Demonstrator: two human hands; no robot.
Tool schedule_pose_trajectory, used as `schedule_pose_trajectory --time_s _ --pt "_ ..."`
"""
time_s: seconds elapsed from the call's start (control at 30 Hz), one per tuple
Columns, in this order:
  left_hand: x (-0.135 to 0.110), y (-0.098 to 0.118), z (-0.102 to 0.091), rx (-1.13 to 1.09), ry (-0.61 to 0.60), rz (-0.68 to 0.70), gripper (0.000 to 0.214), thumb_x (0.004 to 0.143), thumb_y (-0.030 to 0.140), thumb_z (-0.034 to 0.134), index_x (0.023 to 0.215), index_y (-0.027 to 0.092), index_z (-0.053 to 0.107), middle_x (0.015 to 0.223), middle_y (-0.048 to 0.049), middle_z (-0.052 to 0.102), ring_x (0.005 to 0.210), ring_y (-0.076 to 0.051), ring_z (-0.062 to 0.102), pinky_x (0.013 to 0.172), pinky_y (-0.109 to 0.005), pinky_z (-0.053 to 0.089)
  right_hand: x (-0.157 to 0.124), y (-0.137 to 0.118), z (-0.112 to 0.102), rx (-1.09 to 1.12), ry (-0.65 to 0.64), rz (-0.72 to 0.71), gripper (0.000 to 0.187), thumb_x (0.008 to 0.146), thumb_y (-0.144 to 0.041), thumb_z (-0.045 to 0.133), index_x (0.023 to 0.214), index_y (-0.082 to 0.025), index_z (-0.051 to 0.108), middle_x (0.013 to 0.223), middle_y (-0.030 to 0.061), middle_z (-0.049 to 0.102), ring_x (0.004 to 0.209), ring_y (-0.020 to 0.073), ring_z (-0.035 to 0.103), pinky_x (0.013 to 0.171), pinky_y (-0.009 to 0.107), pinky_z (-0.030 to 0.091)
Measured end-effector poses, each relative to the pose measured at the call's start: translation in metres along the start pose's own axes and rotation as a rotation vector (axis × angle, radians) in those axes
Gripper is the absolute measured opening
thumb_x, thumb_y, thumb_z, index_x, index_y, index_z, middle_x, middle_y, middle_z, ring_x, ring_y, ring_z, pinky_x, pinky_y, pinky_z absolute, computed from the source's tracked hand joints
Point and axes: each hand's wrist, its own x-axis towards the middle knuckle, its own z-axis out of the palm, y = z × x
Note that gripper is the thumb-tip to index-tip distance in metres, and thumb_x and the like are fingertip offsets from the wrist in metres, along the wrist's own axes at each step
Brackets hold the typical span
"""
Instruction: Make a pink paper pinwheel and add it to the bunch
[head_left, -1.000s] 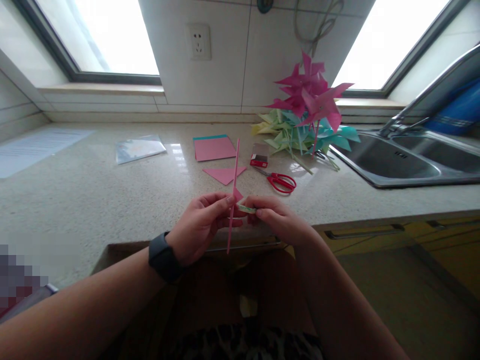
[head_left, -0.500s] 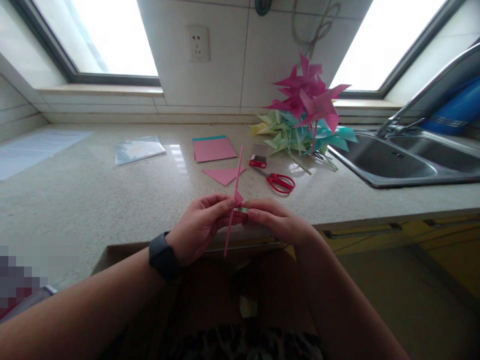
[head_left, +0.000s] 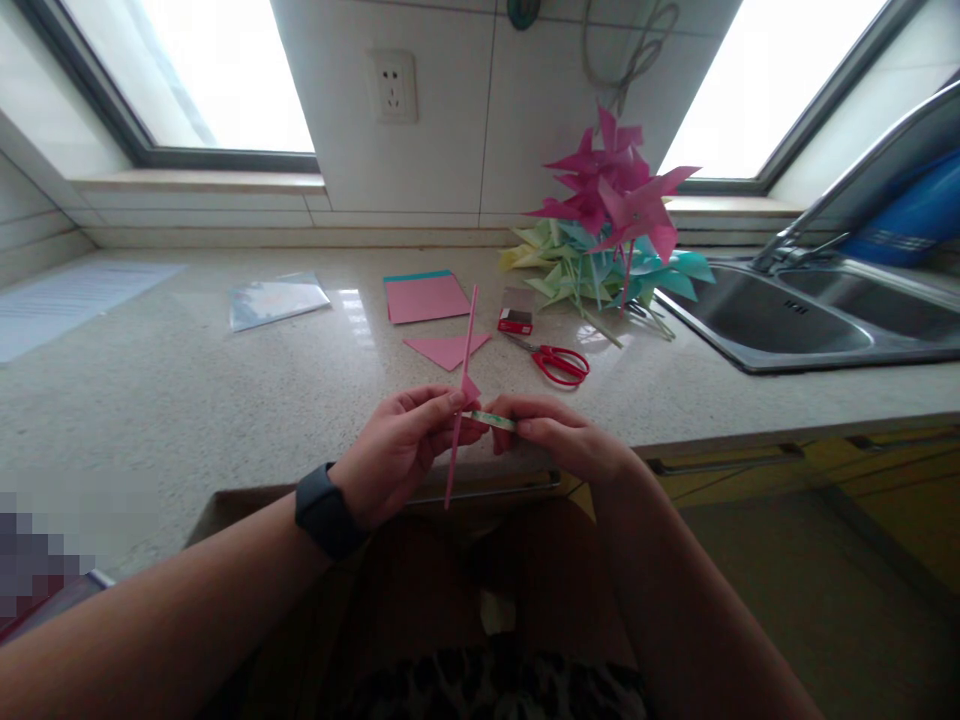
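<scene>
My left hand (head_left: pixel 401 435) pinches a thin pink straw (head_left: pixel 469 335) between thumb and fingers, so that it stands slanted across the hand. A small folded pink paper piece (head_left: pixel 470 390) sits at the straw beside the thumb tip. My right hand (head_left: pixel 555 430) is closed on a narrow white-and-green strip (head_left: pixel 493 421), perhaps a tape roll seen edge-on. The strip's left end reaches my left fingertips. Just beyond the hands, a pink paper triangle (head_left: pixel 448 350) lies flat on the counter. Red-handled scissors (head_left: pixel 561 366) rest to its right.
Behind the triangle is a stack of pink paper squares (head_left: pixel 427 300) with a blue edge. Near it stands a small red box (head_left: pixel 516 322). Several paper pinwheels (head_left: pixel 607 210) are bunched before the sink (head_left: pixel 787 320). A plastic packet (head_left: pixel 279 302) and a printed sheet (head_left: pixel 75 300) lie left.
My right hand has shifted its grip on the white-and-green strip, and more of the strip now shows between my hands. The straw has moved slightly left with my left hand.
</scene>
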Motion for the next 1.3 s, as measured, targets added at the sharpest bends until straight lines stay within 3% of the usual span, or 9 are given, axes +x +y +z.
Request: schedule_pose_trajectory --time_s 0.17,0.4,0.73,1.07,1.3 --pt "0.0 0.0 -0.002 0.025 -0.021 -0.018 0.01 0.084 0.019 0.075 0.088 0.009 0.075 0.087 -0.0077 0.078 0.072 -0.015 0.076 0.072 -0.02 0.06 -0.001 0.0 0.003 0.003 0.041 -0.031 0.018 0.089 -0.03 0.047 0.084 -0.019 0.059 0.076 -0.0003 0.052 0.07 0.0146 0.048 0.066 0.028 0.038" --pt "-0.003 0.0 -0.001 0.019 -0.051 -0.003 0.014 0.079 0.023 0.081 0.086 0.012 0.075 0.105 -0.0113 0.078 0.075 -0.018 0.077 0.073 -0.023 0.062 0.001 -0.006 0.007 -0.076 0.125 -0.034 0.014 0.093 -0.028 0.054 0.082 -0.02 0.058 0.072 -0.0029 0.046 0.065 0.0122 0.04 0.058 0.025 0.032" --pt "0.001 -0.004 -0.006 0.005 -0.088 0.057 0.012 0.085 0.022 0.076 0.088 0.01 0.076 0.084 -0.0054 0.078 0.076 -0.013 0.074 0.079 -0.02 0.059 0.001 -0.007 0.003 -0.071 0.087 0.01 0.028 0.098 -0.041 0.056 0.093 -0.016 0.067 0.072 -0.0028 0.05 0.063 0.0102 0.041 0.056 0.024 0.032" --pt "0.003 -0.002 -0.009 -0.072 -0.089 0.025 0.01 0.086 0.018 0.073 0.088 0.009 0.076 0.083 -0.0056 0.078 0.077 -0.016 0.075 0.08 -0.022 0.06 -0.002 0.001 0.005 0.053 0.067 0.067 0.016 0.098 -0.032 0.056 0.103 -0.019 0.064 0.074 -0.0041 0.046 0.066 0.0097 0.042 0.059 0.022 0.035" --pt "0.003 0.0 -0.008 -0.143 -0.077 0.004 0.012 0.09 0.013 0.066 0.086 0.006 0.075 0.081 -0.0058 0.077 0.072 -0.011 0.073 0.074 -0.016 0.06 0.003 -0.004 0.004 -0.065 0.062 -0.012 0.015 0.098 -0.028 0.057 0.102 -0.018 0.067 0.073 -0.0034 0.055 0.067 0.0099 0.052 0.063 0.022 0.043"
